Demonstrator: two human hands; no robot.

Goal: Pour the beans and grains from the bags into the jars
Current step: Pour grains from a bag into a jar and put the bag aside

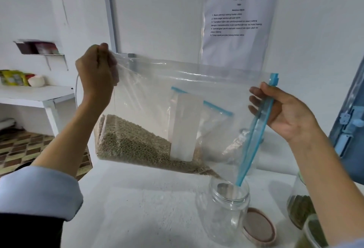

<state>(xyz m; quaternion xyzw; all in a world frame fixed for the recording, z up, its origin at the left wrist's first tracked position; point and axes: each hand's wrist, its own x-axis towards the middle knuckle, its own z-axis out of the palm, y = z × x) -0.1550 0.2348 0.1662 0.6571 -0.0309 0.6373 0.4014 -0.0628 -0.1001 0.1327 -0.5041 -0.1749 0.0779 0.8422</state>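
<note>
Left hand [96,70] was up high, fingers curled tight, pinching the bottom corner of a big clear plastic bag [157,90]. Right hand [283,113] sat lower, fingers and thumb pinching the bag's blue zip strip [256,129] near its upper end. The bag was thin, glossy film, wrinkled, held tilted so its mouth pointed down and to the right.

I saw small, round, dull-green beans [130,141] heaped in a wedge along the bag's lower edge, tapering toward the mouth. The strip's lower tip dipped into the neck of a clear round jar [224,210], threaded at the rim, standing upright on the white, slightly grainy tabletop [137,208]. I couldn't tell whether any beans had landed in the jar.

A round brownish lid [259,227] lay flat just right of the jar, touching or nearly so. At the far right, another clear jar [299,206] held green beans, partly hidden by my right forearm.

Seen through the film: a white rectangular block [185,127] and a smaller zip bag [212,121] with a blue strip. A printed sheet in a plastic sleeve [236,25] hung on the white wall.
</note>
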